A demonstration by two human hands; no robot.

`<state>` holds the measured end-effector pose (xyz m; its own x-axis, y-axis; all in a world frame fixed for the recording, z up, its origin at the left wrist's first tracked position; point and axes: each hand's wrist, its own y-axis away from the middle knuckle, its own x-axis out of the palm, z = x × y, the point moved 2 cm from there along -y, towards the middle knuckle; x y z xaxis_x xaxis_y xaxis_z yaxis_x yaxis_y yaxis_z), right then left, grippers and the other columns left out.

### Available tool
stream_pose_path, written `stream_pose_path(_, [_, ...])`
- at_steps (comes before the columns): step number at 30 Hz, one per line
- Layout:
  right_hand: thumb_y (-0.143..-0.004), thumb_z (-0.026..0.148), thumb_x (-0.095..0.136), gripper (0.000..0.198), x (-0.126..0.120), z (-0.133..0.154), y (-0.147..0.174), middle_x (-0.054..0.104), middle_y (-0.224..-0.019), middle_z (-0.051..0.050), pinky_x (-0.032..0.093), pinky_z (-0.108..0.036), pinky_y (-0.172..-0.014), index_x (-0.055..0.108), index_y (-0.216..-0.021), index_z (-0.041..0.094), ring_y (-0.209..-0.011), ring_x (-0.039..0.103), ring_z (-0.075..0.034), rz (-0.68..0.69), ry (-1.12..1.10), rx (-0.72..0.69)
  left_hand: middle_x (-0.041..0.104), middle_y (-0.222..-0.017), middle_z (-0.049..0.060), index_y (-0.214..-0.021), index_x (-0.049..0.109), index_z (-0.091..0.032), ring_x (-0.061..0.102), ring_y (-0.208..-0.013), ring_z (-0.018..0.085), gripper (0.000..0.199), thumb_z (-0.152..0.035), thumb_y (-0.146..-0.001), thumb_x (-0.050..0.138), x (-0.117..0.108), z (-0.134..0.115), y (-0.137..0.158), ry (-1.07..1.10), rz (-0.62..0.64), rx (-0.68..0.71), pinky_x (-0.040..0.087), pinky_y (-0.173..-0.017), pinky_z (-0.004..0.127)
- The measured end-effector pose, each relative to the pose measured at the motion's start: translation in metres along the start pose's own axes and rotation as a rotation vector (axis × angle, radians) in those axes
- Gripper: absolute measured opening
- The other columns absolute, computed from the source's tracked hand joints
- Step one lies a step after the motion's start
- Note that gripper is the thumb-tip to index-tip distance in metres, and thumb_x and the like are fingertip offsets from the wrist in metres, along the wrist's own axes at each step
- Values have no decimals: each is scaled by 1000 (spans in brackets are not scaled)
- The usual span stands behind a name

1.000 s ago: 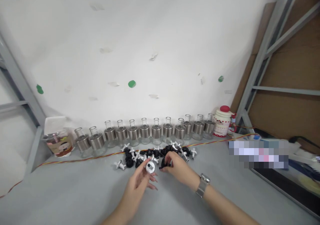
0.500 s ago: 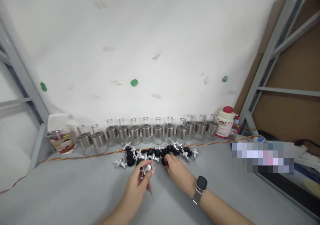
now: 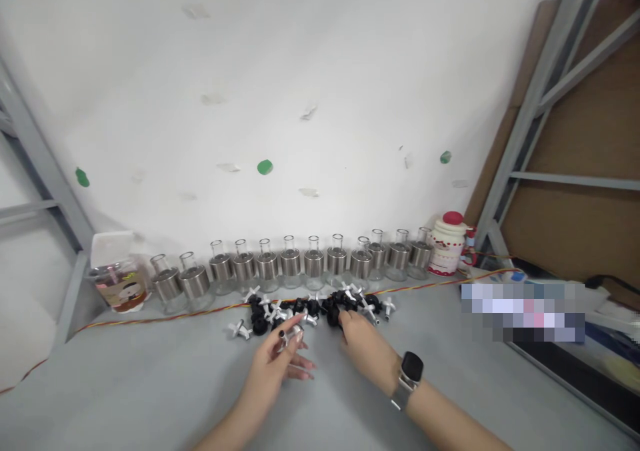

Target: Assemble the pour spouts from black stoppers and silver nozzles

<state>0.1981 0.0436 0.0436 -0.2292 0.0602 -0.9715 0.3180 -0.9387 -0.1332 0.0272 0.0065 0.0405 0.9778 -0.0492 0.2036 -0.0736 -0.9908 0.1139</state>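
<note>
A silver metal pourer spout (image 3: pixel 290 335) with a dark round end is held between the thumb and fingers of my left hand (image 3: pixel 273 361); its lower fingers stay spread. My right hand (image 3: pixel 363 337), with a watch on the wrist, reaches into the pile with its fingers curled down against the black parts. Its fingertips are partly hidden, so what they grip is unclear. Right beside them lies a round black stopper (image 3: pixel 333 315). Around both hands, loose silver spouts (image 3: pixel 240 330) and black stoppers (image 3: pixel 259 324) lie jumbled on the grey table (image 3: pixel 165 377).
Several glass bottles with steel sleeves (image 3: pixel 314 263) stand in a row along the white wall. A twisted red-yellow wire (image 3: pixel 185 314) runs in front of them. At left is a clear tub (image 3: pixel 123 287), at right a cream jar with red lid (image 3: pixel 445 247) and a blurred-out patch.
My right hand has shifted slightly right among the black parts. The lower fingers of my left hand have spread out, while the spout stays in its grip. The view has shifted a little.
</note>
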Motion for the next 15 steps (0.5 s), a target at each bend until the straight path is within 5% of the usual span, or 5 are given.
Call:
stream_pose_path(9, [-70,1,40,27,-3,-4,3,60,-90,-22,38,-35,-75,60,-90,4,-87,56,-29,-15,-120,62,64,-79,4,-122,48,-19,65,-70,17,61,-42,-69,66,3,-3,5,213,9,-61,51,-72,32])
stream_pose_path(15, [-69,7,45,16,1,-2,1,66,-71,-9,41,-27,-61,59,-70,14,-68,60,-19,74,-440,77,68,-85,9,-111,57,-16,66,-69,17,47,-46,-74,59,1,-4,5,197,57,-95,50,-67,29])
